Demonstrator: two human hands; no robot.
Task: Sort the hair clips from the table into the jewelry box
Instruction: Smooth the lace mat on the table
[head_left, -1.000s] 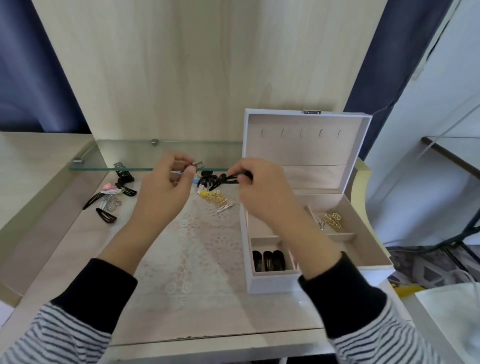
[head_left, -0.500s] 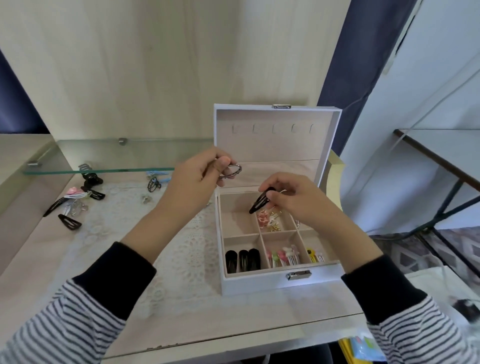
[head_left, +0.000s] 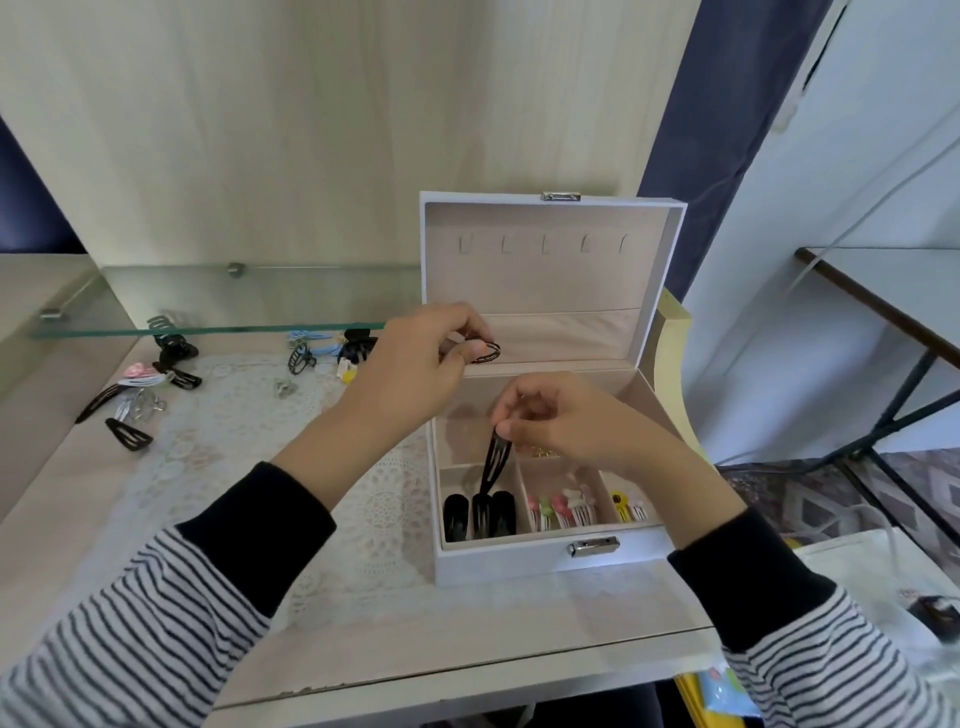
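Note:
A white jewelry box (head_left: 540, 564) stands open on the table, its lid upright. My right hand (head_left: 566, 421) pinches a black snap clip (head_left: 495, 460) that hangs point-down into the front left compartment, touching the black clips (head_left: 479, 514) lying there. My left hand (head_left: 415, 364) hovers over the box's left rear edge and pinches another dark clip (head_left: 485, 352). Pink and yellow clips (head_left: 563, 512) fill the neighbouring front compartments. More clips (head_left: 130, 400) lie on the table at the far left, and black claw clips (head_left: 322, 353) lie behind my left hand.
A glass shelf (head_left: 208, 327) runs above the back of the table, over the loose clips. A lace mat (head_left: 249, 457) covers the table's middle. To the right, beyond the table's edge, stand a dark-legged side table (head_left: 883, 291) and a patterned floor.
Both hands have travelled right from the clip pile to the box. My right hand has lowered its black clip into the front left compartment; my left hand keeps its clip above the box.

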